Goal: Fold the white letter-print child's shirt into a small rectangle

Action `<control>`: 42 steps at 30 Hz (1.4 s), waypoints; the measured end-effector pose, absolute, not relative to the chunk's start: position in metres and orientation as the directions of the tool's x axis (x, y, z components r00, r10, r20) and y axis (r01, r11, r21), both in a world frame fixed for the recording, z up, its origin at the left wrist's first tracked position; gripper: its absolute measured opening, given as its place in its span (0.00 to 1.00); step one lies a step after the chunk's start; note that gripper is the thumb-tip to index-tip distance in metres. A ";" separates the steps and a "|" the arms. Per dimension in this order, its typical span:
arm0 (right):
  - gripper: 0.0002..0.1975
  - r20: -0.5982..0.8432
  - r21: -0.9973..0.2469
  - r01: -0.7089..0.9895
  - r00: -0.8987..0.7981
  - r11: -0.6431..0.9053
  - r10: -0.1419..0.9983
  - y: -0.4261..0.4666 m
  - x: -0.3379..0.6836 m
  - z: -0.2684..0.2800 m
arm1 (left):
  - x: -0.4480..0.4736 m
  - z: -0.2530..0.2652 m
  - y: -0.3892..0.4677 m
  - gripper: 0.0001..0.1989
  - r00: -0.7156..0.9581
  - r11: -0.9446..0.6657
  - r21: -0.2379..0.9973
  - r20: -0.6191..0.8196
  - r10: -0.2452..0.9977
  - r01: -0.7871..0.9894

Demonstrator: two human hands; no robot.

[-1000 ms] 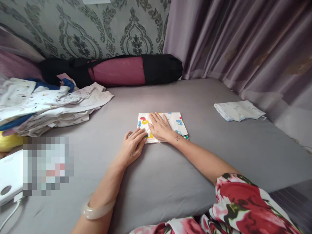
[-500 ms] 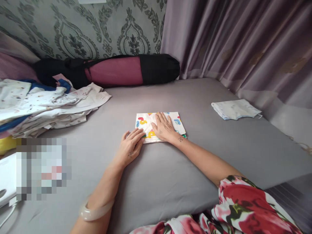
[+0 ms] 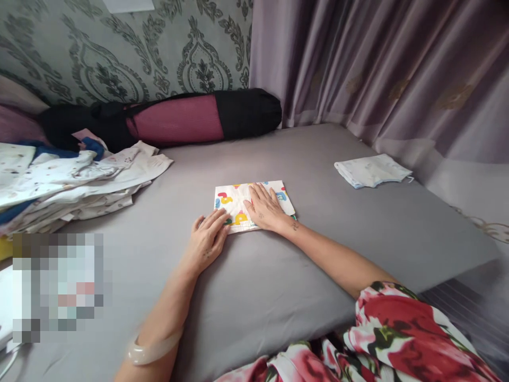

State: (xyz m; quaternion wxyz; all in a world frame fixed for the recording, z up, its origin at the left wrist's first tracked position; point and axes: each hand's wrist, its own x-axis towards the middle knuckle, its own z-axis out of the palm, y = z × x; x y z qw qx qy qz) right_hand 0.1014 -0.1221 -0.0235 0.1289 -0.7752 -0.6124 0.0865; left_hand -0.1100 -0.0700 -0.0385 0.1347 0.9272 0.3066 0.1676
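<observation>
A folded white cloth (image 3: 234,196) with colourful printed shapes lies flat on the grey bed sheet (image 3: 254,286). My right hand (image 3: 265,208) rests palm down across its middle, fingers spread. At the near left corner of the cloth, my left hand (image 3: 209,236) lies with its fingertips on the edge and its fingers stretched forward. Neither hand grips anything. The part of the cloth under both palms is hidden.
To the left is a pile of clothes (image 3: 91,180). Another folded white cloth (image 3: 371,171) lies at the right. Along the wall stretches a black and maroon long bag (image 3: 178,121). Curtains (image 3: 302,58) hang behind. A blurred patch (image 3: 71,281) covers something at the lower left.
The view has shifted slightly, so the scene sits a little further left. Both hands stay on the folded cloth in nearly the same pose.
</observation>
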 end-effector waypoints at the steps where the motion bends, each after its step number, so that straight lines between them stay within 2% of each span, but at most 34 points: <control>1: 0.31 0.039 -0.299 0.931 0.233 -0.211 0.972 -0.127 0.102 -0.022 | -0.110 -0.038 -0.071 0.22 0.754 -0.772 0.348 0.220 0.619 0.532; 9: 0.32 0.073 -0.245 0.950 0.215 -0.192 0.974 -0.149 0.106 -0.029 | -0.107 -0.035 -0.072 0.24 0.768 -0.764 0.308 0.139 0.625 0.567; 16: 0.30 0.040 -0.308 0.930 0.222 -0.199 0.974 -0.148 0.108 -0.029 | -0.104 -0.033 -0.068 0.21 0.745 -0.747 0.336 0.163 0.646 0.574; 20: 0.28 -0.041 -0.430 0.881 0.198 -0.196 0.979 -0.146 0.119 -0.022 | -0.100 -0.028 -0.059 0.19 0.745 -0.741 0.420 0.197 0.638 0.524; 23: 0.25 -0.018 -0.570 0.805 0.185 -0.162 0.983 -0.146 0.136 -0.017 | -0.095 -0.020 -0.051 0.18 0.691 -0.651 0.506 0.141 0.709 0.566; 26: 0.20 0.017 -0.750 0.632 0.315 -0.196 0.949 -0.148 0.159 -0.011 | -0.092 -0.011 -0.041 0.17 0.552 -0.489 0.563 0.068 0.831 0.667; 29: 0.14 -0.073 -0.851 0.423 0.490 -0.310 0.869 -0.153 0.184 -0.004 | -0.090 -0.006 -0.031 0.17 0.433 -0.368 0.547 0.012 0.901 0.752; 31: 0.12 -0.190 -0.854 0.313 0.557 -0.416 0.809 -0.157 0.197 0.002 | -0.089 -0.005 -0.025 0.18 0.372 -0.298 0.507 -0.049 0.927 0.809; 35: 0.12 -0.409 -0.776 0.187 0.578 -0.602 0.707 -0.161 0.209 0.010 | -0.082 -0.001 -0.018 0.21 0.305 -0.205 0.451 -0.160 0.939 0.869; 42: 0.18 -0.478 -0.699 0.213 0.570 -0.683 0.668 -0.154 0.199 0.011 | -0.070 -0.001 -0.016 0.20 0.297 -0.155 0.469 -0.245 0.923 0.870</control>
